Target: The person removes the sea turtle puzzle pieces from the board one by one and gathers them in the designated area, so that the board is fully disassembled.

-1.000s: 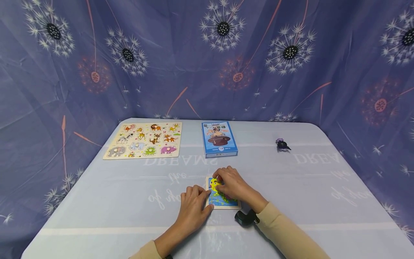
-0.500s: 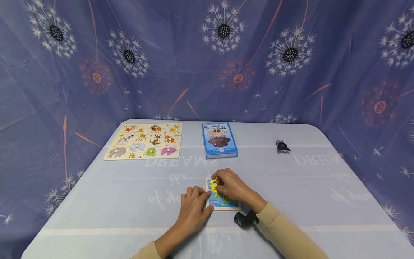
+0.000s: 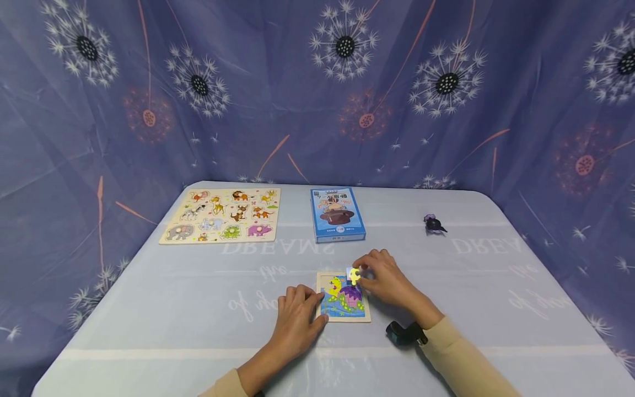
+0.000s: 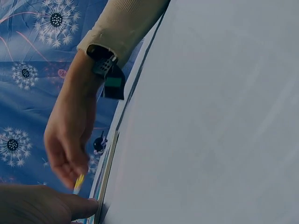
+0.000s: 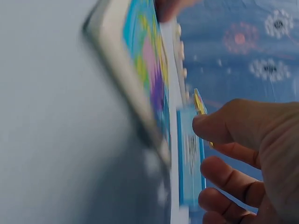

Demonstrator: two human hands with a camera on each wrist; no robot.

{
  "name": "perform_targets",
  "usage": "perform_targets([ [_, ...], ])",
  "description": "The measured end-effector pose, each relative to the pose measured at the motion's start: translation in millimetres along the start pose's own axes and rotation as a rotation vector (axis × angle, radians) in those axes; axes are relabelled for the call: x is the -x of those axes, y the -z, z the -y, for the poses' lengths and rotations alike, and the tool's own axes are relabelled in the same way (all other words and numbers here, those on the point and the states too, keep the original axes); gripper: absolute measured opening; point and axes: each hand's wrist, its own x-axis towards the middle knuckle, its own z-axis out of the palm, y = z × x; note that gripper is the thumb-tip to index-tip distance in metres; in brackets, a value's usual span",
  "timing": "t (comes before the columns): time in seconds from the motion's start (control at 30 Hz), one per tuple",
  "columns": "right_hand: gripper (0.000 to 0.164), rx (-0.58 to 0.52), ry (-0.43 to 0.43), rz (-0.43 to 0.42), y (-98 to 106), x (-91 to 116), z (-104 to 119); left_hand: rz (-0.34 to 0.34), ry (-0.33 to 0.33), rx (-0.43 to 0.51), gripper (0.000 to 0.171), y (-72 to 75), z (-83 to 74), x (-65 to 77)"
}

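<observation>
A small jigsaw puzzle in a pale wooden frame (image 3: 368,310) lies near the middle of the table; its picture shows a yellow-green animal with a purple shell on blue. My left hand (image 3: 296,316) rests at the frame's left side, thumb by the near left corner and index finger on the left edge. Between thumb and index finger my right hand (image 3: 389,281) pinches a yellow and light-blue puzzle piece (image 3: 354,275), which overlaps the puzzle's upper right part in the head view. The right wrist view shows the piece (image 5: 199,102) edge-on beyond the thumb.
At the back left lies a wooden animal knob puzzle board (image 3: 270,220). A blue box (image 3: 339,215) with a hat picture stands behind the small puzzle. To its right is a small dark object (image 3: 434,223) with purple parts. A dandelion-patterned curtain (image 3: 278,82) hangs behind the table.
My right hand has moved from over the puzzle's upper left to its upper right, bringing the pinched piece into view and uncovering more of the picture. My left hand has stayed in place.
</observation>
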Motion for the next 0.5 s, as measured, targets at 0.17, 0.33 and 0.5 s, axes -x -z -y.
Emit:
perform_targets([
  [0.17,0.028,0.016,-0.063,-0.039,11,13,-30,-0.012,-0.006,0.0,0.043,-0.2,0.4,0.7],
  [0.33,0.028,0.038,-0.084,-0.066,18,19,-52,-0.018,-0.013,0.006,0.043,-1.1,1.0,1.4],
  [0.5,0.028,0.048,-0.096,-0.097,22,18,-66,-0.024,-0.014,0.015,0.042,-1.0,1.3,2.1],
])
